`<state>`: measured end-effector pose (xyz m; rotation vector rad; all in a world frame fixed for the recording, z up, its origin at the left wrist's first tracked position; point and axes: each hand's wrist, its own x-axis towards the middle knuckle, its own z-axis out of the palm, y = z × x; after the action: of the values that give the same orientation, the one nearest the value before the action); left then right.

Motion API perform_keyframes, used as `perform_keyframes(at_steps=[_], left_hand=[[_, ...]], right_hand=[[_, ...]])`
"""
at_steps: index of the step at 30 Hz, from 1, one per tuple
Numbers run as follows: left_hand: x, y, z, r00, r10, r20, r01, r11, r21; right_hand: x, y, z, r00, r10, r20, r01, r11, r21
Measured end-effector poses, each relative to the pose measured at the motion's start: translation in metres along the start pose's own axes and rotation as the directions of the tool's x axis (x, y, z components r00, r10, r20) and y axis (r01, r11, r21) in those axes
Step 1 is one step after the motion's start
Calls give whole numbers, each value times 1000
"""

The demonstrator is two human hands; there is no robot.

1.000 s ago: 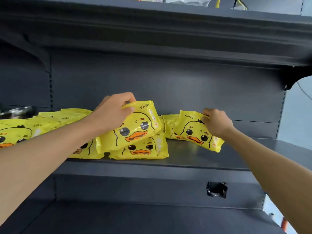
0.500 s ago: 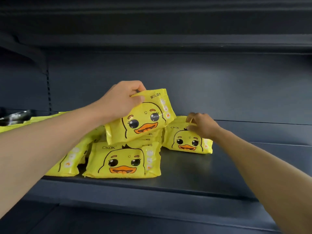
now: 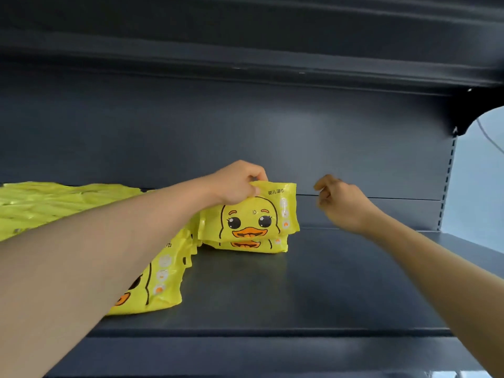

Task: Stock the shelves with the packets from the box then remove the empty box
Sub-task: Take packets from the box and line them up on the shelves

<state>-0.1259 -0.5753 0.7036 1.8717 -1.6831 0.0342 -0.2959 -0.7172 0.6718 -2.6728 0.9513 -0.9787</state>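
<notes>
My left hand [image 3: 237,182] pinches the top edge of a yellow duck-face packet [image 3: 249,214], which stands tilted on top of another yellow packet [image 3: 246,245] lying flat on the dark shelf [image 3: 313,290]. To the right, my right hand [image 3: 341,200] hovers above the shelf, fingers loosely curled, holding nothing. More yellow packets [image 3: 161,279] lie under my left forearm, and a further row of packets [image 3: 54,203] stretches to the left. The box is out of view.
The shelf's dark back panel [image 3: 245,132] stands right behind the packets. An upper shelf [image 3: 245,50] hangs overhead. A slotted upright [image 3: 447,181] closes the right end, with a pale wall beyond.
My right hand has let go of its packet and lifted away to the right. My left hand has brought its packet down onto that packet. The view moved closer.
</notes>
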Motion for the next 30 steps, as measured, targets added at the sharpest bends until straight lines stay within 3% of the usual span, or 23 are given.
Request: perform_keyframes(at_steps=[6, 15, 30], left_hand=[[13, -24, 34, 996, -79, 49, 74, 992, 104], [-15, -32, 9, 988, -113, -107, 134, 965, 226], [-222, -59, -127, 966, -164, -197, 194, 970, 146]], right_hand=[[-10, 12, 4, 999, 17, 35, -18, 999, 31], [-29, -15, 5, 1000, 24, 12, -25, 998, 58], [-127, -211, -1, 990, -140, 0, 139, 982, 126]])
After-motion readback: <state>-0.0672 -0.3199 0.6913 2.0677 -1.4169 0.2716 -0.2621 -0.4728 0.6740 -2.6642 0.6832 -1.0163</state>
